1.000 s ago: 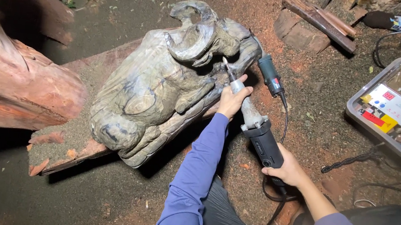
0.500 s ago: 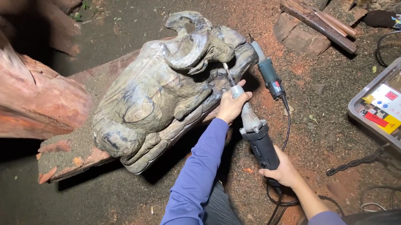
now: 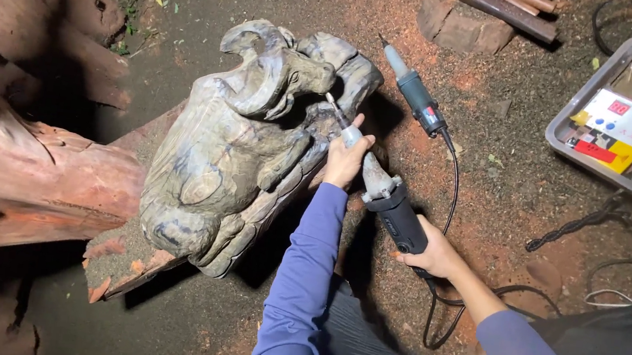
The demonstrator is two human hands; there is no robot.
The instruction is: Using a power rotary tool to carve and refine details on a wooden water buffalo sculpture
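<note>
The grinder [image 3: 385, 197] lies slanted across the middle of the view, its thin bit touching the grey carving [image 3: 245, 142] near the horned head; the left hand [image 3: 346, 157] is closed round the tool's pale front neck, the right hand [image 3: 438, 255] grips its black rear body, from which a cord trails down to the ground; the carving rests tilted on a plank [image 3: 127, 271] over reddish sawdust; a second grinder [image 3: 414, 95] lies just beyond, a red log [image 3: 23, 176] lies left, and a grey tray [image 3: 567, 135] sits far right
</note>
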